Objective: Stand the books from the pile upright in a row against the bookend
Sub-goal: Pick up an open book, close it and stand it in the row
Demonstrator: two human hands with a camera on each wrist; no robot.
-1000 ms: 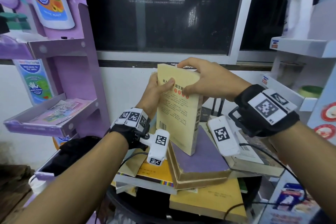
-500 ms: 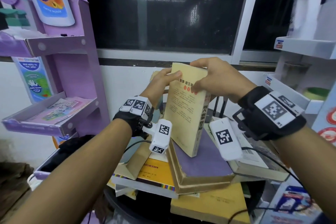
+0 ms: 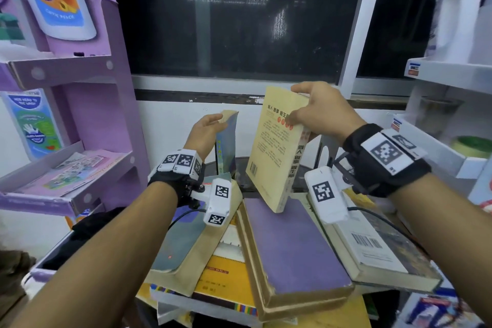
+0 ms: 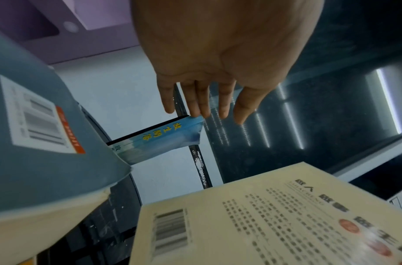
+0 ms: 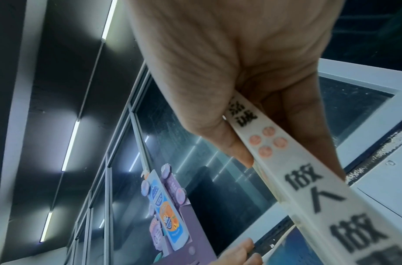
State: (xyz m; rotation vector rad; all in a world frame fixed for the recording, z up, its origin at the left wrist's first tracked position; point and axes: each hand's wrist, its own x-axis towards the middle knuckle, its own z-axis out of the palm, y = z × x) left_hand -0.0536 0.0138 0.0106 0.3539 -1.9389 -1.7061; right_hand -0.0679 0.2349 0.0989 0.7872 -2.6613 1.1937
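Note:
My right hand [image 3: 298, 104] grips the top edge of a pale yellow book [image 3: 277, 152] and holds it tilted, with its lower corner just over a purple book [image 3: 292, 247] on the pile. In the right wrist view the thumb and fingers [image 5: 238, 147] pinch the book's spine [image 5: 309, 179]. My left hand [image 3: 213, 121] is flat, its straight fingers [image 4: 202, 107] touching the top of a thin blue book [image 4: 163, 139] that stands upright on the table behind the pile. A grey metal bookend [image 3: 326, 152] shows partly behind the yellow book.
The pile holds several flat books: a grey one [image 3: 183, 237], an orange-yellow one [image 3: 223, 279] and one with a barcode [image 3: 372, 247]. A purple display shelf [image 3: 80, 168] stands at the left and a white shelf [image 3: 452, 69] at the right. A dark window [image 3: 239, 21] is behind.
My left hand has let go of the yellow book and moved left to the blue book. My right hand has carried the yellow book a little to the right.

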